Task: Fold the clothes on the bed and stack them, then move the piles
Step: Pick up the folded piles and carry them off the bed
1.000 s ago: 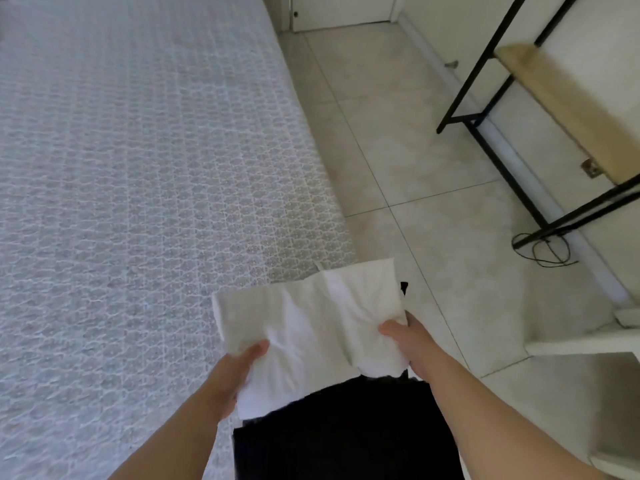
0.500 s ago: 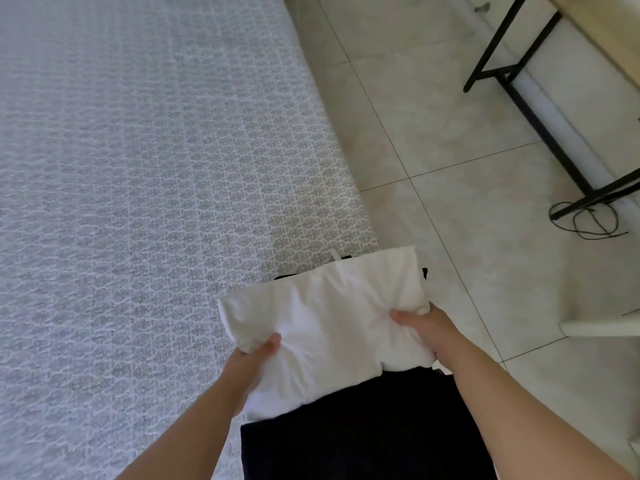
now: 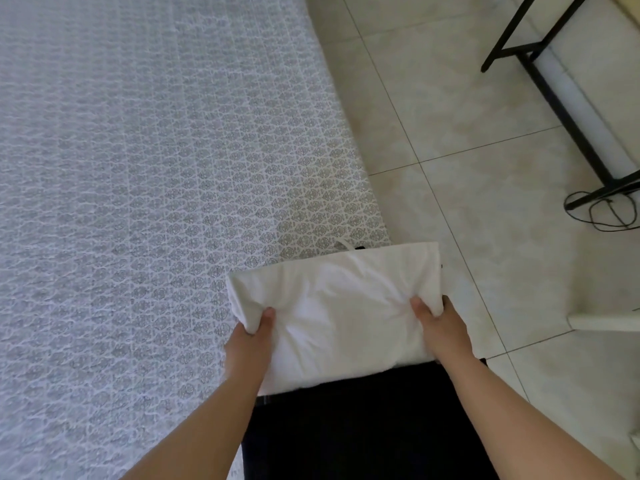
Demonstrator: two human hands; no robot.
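Observation:
A pile of folded clothes with a white garment (image 3: 339, 306) on top is carried in front of my body, over the near right corner of the bed (image 3: 138, 202). My left hand (image 3: 247, 344) grips the pile's left edge, thumb pressed on top. My right hand (image 3: 441, 327) grips its right edge the same way. A sliver of dark fabric (image 3: 360, 248) peeks out at the pile's far edge. What lies under the white garment is hidden.
The bed has a white lace cover and takes up the left of the view. Pale floor tiles (image 3: 467, 133) lie to the right. A black metal frame (image 3: 554, 98) and a coiled black cable (image 3: 602, 211) stand at the far right. A white edge (image 3: 606, 322) juts in at right.
The view has tilted down and turned a little left. The pile has stayed in both hands and sits flatter and squarer, slightly farther right over the bed's corner.

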